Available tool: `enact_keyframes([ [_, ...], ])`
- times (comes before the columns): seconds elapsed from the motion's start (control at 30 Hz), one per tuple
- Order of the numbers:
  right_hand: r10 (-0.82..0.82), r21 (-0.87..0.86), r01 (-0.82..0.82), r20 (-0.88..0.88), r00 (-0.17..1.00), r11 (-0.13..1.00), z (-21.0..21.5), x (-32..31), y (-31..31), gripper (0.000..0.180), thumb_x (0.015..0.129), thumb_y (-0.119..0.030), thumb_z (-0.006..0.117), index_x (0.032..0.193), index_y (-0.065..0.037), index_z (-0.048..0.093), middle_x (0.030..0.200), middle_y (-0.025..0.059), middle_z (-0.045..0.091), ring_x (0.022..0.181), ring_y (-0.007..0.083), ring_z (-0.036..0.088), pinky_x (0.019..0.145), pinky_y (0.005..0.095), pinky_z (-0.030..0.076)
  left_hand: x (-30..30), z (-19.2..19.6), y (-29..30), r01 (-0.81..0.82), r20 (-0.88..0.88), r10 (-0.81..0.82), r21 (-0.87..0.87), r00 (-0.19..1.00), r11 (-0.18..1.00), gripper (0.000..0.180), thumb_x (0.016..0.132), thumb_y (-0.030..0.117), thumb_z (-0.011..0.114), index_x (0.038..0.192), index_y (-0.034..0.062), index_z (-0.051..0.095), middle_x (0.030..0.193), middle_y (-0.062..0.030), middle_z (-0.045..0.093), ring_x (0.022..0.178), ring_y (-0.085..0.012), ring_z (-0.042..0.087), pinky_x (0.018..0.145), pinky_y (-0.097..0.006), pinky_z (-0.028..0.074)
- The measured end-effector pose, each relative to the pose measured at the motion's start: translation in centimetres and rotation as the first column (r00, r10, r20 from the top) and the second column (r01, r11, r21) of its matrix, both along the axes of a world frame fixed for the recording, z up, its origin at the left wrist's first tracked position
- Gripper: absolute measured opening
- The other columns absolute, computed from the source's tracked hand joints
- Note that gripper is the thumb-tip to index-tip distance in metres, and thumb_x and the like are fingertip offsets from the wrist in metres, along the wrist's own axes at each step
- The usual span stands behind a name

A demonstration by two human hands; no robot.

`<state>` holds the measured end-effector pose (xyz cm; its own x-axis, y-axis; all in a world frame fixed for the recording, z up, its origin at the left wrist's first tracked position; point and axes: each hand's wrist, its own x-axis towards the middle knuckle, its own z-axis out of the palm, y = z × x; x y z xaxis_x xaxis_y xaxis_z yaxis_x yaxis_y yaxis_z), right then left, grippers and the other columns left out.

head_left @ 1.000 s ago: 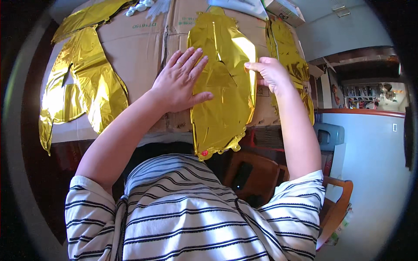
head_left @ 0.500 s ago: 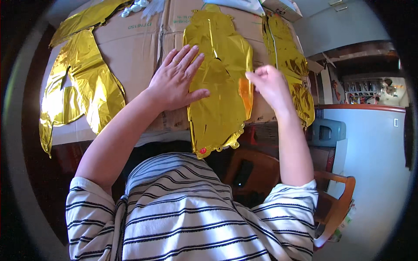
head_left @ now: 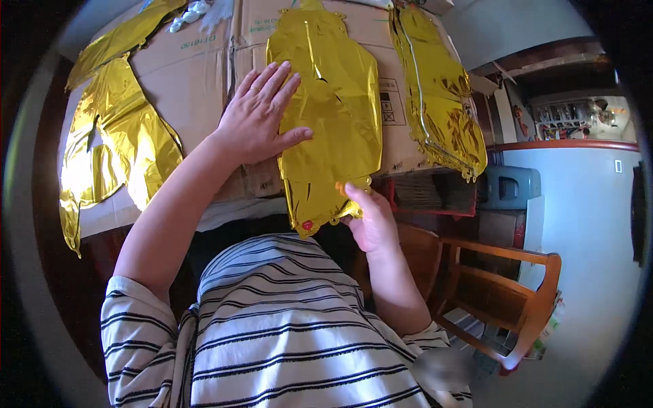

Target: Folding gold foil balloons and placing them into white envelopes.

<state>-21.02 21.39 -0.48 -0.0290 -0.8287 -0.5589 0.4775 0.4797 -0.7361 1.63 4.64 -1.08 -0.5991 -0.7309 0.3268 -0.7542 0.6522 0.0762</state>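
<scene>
A flat gold foil balloon (head_left: pixel 333 109) lies on a cardboard sheet (head_left: pixel 204 75) in front of me. My left hand (head_left: pixel 257 115) rests palm down with fingers spread on the balloon's left edge and the cardboard. My right hand (head_left: pixel 367 217) pinches the balloon's lower right corner, near its hanging bottom edge by the table's front. My striped shirt fills the lower middle of the view.
A stack of gold foil balloons (head_left: pixel 442 95) lies to the right on the cardboard. More gold foil pieces (head_left: pixel 115 149) drape over the left side. A wooden chair (head_left: pixel 503 292) stands at lower right, with a grey bin (head_left: pixel 510 187) behind it.
My right hand has dropped from the balloon's upper right edge down to its lower right corner. The left hand stays pressed flat in place.
</scene>
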Motion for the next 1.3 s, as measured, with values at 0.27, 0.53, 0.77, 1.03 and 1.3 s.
enact_keyframes([
  [0.27, -0.097, -0.112, 0.087, -0.081, 0.992, 0.990, -0.9, 1.3, 0.8, 0.035, 0.090, -0.012, 0.071, 0.120, 0.005, 0.065, 0.116, 0.0095, 0.070, 0.104, 0.0164, 0.064, 0.096, 0.0325, 0.047, 0.1, 1.2, 0.8, 0.057, -0.067, -0.054, 0.045, 0.996, 0.997, 0.088, 0.093, 0.070, 0.047, 0.153, 0.0062, 0.035, 0.157, -0.0230, 0.033, 0.148, -0.0359, 0.028, 0.122, -0.049, 0.018],
  [0.53, -0.029, -0.078, 0.024, -0.062, 0.998, 0.997, 0.3, -0.3, 3.2, 0.034, 0.093, -0.008, 0.066, 0.125, 0.001, 0.062, 0.118, 0.0079, 0.069, 0.107, 0.0178, 0.065, 0.094, 0.0323, 0.050, 3.0, 5.8, 11.6, 0.243, -0.559, 0.541, 0.802, 0.629, 0.545, 0.029, 0.095, 0.018, 0.067, 0.118, 0.0009, 0.063, 0.119, -0.0141, 0.065, 0.106, -0.0251, 0.066, 0.090, -0.040, 0.053],
  [0.77, 0.020, -0.018, -0.021, -0.056, 0.998, 1.000, 2.1, -0.6, 4.7, 0.033, 0.093, -0.010, 0.067, 0.124, 0.001, 0.063, 0.116, 0.0080, 0.069, 0.106, 0.0178, 0.066, 0.094, 0.0332, 0.051, -0.1, 2.6, 15.2, 0.707, -0.214, 0.941, 0.706, 0.260, -0.035, 0.033, 0.101, 0.024, 0.058, 0.123, -0.0009, 0.060, 0.110, -0.0110, 0.070, 0.097, -0.0199, 0.069, 0.087, -0.035, 0.056],
  [1.03, 0.256, -0.015, -0.265, -0.209, 0.944, 0.964, 2.3, -3.0, 4.9, 0.042, 0.094, -0.027, 0.070, 0.122, 0.004, 0.064, 0.117, 0.0090, 0.069, 0.105, 0.0141, 0.064, 0.096, 0.0295, 0.047, -2.6, 2.8, 15.3, 0.726, -0.143, 0.979, 0.688, 0.147, -0.009, 0.016, 0.097, 0.010, 0.062, 0.110, 0.0025, 0.067, 0.099, -0.0068, 0.072, 0.083, -0.0164, 0.070, 0.074, -0.030, 0.058],
  [1.3, -0.046, -0.172, -0.110, -0.710, 0.702, 0.979, 3.8, -6.4, -0.3, 0.047, 0.093, -0.035, 0.073, 0.115, 0.006, 0.065, 0.105, 0.0120, 0.070, 0.095, 0.0141, 0.065, 0.084, 0.0276, 0.051, -2.1, 1.6, 15.6, 0.797, -0.183, 0.975, 0.604, 0.127, 0.010, 0.018, 0.099, 0.010, 0.059, 0.114, 0.0044, 0.065, 0.107, -0.0058, 0.070, 0.093, -0.0160, 0.069, 0.081, -0.033, 0.057],
])
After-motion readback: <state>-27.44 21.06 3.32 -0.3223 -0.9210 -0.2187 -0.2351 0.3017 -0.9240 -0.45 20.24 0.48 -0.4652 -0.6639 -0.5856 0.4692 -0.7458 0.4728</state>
